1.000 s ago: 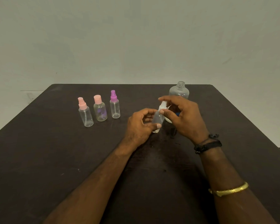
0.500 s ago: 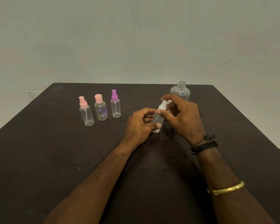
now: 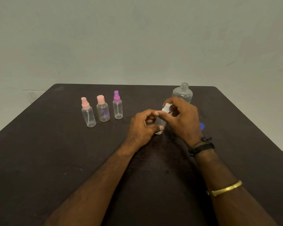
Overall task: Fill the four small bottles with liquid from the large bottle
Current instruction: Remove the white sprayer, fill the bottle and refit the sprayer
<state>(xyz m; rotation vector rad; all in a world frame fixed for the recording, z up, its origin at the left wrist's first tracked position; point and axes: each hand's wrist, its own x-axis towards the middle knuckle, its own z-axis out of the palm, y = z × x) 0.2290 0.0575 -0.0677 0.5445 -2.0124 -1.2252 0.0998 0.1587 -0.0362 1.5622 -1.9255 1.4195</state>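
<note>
A small clear bottle with a white spray cap (image 3: 161, 123) stands tilted at the table's middle. My left hand (image 3: 142, 128) grips its body from the left. My right hand (image 3: 182, 119) pinches the white cap (image 3: 167, 107) from the right. Behind my right hand stands the large clear bottle (image 3: 183, 93), uncapped and upright. Three more small bottles stand in a row at the left: one with a pink spray cap (image 3: 88, 113), one with a pink flat cap (image 3: 103, 109), one with a purple spray cap (image 3: 117, 105).
A blue cap (image 3: 202, 126) peeks out on the dark table (image 3: 39, 160) just right of my right hand. The table's far edge meets a pale wall; its right edge runs diagonally near my right forearm.
My right hand's fingers have shifted around the white cap, and the small bottle stays between both hands. The other bottles have not moved.
</note>
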